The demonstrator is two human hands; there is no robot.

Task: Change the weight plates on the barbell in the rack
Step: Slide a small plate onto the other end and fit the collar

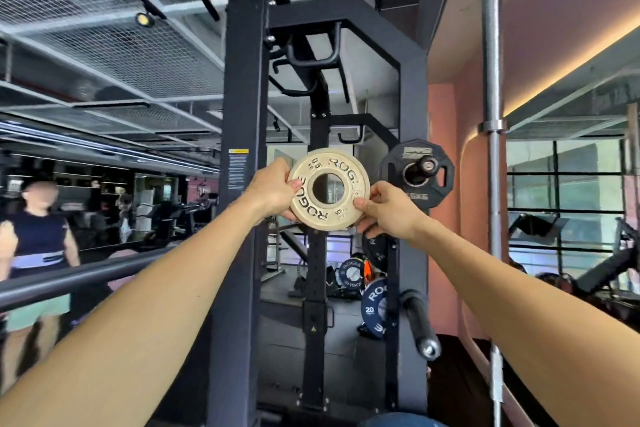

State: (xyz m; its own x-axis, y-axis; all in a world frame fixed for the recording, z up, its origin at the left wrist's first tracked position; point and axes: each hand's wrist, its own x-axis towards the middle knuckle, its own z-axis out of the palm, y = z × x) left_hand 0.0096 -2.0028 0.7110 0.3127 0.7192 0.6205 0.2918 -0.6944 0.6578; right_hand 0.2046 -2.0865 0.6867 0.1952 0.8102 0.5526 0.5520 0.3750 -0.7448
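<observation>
A worn cream ROGUE plate [329, 189] marked 0.5 KG faces the camera before the rack [242, 149]; left hand [273, 189] and right hand [388, 210] pinch its opposite edges.

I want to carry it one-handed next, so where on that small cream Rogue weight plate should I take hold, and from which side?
Probably by the rim. The small cream round weight plate stands upright, face toward you, already pinched at opposite edges by the left hand and right hand. For one hand, come from the side, thumb on the near face, fingers behind; hooking fingers through the wide centre hole would likely hold more securely.
</observation>
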